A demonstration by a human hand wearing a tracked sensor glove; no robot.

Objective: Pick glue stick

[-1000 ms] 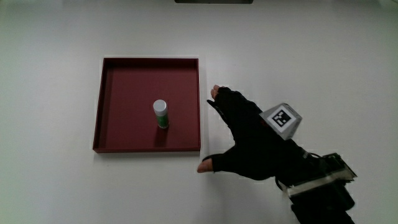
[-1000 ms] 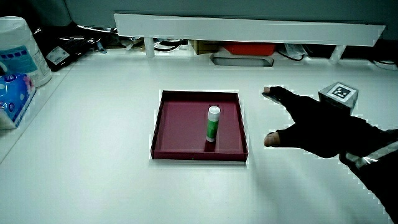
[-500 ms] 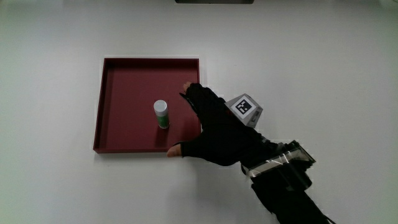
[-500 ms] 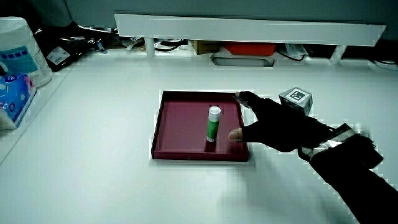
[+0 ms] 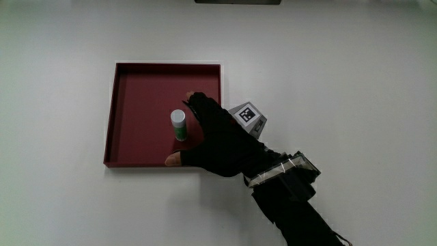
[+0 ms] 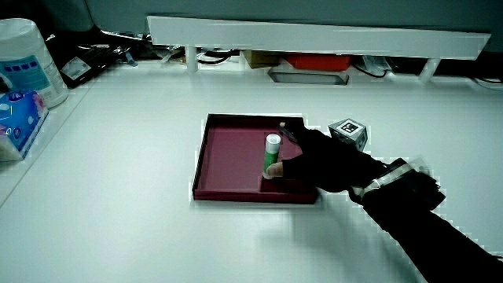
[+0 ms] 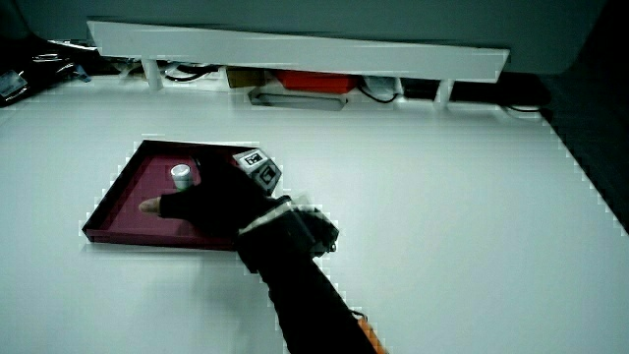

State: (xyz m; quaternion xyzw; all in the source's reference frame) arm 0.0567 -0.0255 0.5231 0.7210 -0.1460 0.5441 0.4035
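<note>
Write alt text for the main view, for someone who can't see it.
A black-gloved hand reaches into a dark red tray on a white table, its open fingers flanking an upright glue stick with a white cap, not yet closed in a grip. A small patterned cube sits on the back of the hand.

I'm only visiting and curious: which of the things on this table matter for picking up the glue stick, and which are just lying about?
Part of the job:
- glue stick, upright in the tray
- dark red tray holding it
- the hand, spread open right beside the stick, not yet gripping it

Just lying about:
- white tub and blue packet at the table's edge
- low partition
</note>
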